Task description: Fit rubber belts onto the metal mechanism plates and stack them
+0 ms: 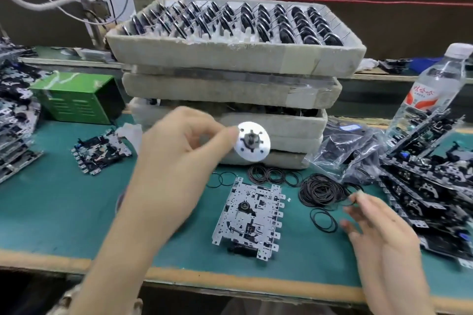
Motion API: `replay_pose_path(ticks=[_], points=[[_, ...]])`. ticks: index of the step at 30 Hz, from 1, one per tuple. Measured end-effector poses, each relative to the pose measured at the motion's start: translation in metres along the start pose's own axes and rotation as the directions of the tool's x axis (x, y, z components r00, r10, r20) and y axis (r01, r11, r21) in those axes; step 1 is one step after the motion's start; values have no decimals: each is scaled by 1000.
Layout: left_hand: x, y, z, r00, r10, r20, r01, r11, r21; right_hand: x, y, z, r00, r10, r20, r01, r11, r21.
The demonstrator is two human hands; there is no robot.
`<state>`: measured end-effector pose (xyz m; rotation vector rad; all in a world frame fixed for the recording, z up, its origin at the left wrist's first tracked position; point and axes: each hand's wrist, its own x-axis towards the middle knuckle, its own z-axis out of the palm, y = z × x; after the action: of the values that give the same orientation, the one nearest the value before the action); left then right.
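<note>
Now at the bench: disc in one hand, belt in the other

Thumb and fingertips of the left hand (179, 158) are pinching the rim of a silver flywheel disc (252, 144), holding it up before the stacked foam trays (230, 59). The right hand (378, 227) is nipping a thin rubber belt (349, 203) between thumb and forefinger at the edge of the belt pile (321, 190), its other fingers spreading loose. Between the hands a metal mechanism plate (249, 217) is lying flat on the green mat (64, 212). Stacked plates (430, 186) are leaning at right, beside a water bottle (430, 89).
</note>
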<state>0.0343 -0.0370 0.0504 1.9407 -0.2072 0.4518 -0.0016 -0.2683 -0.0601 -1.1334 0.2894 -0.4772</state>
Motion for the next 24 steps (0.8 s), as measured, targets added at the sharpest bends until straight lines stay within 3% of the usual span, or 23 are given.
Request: replay_pose_path(ticks=[2,6,10,13,18,21,24], points=[[-32,-17,19,992,-86,97,93,993,-71,-4,-19,2,990,104,93,-117,984,138],[-54,-41,35,978,-167,122,181,976,-117,-21,-37,16,959,115,260,-146,984,101],[-64,-41,39,974,-173,145,192,973,-125,-38,-34,30,952,39,302,3,991,-137],[-67,-38,40,974,-164,154,184,975,-123,-45,-29,38,945,-36,325,112,969,-219],[-70,-39,37,979,-138,149,158,978,-132,-45,-21,37,934,-251,253,348,795,-496],[-70,-41,37,981,-126,146,147,978,-147,-43,-22,34,918,-309,251,398,715,-575],[-70,-44,36,984,-107,144,128,981,-145,-41,-22,30,925,-252,282,376,699,-608]])
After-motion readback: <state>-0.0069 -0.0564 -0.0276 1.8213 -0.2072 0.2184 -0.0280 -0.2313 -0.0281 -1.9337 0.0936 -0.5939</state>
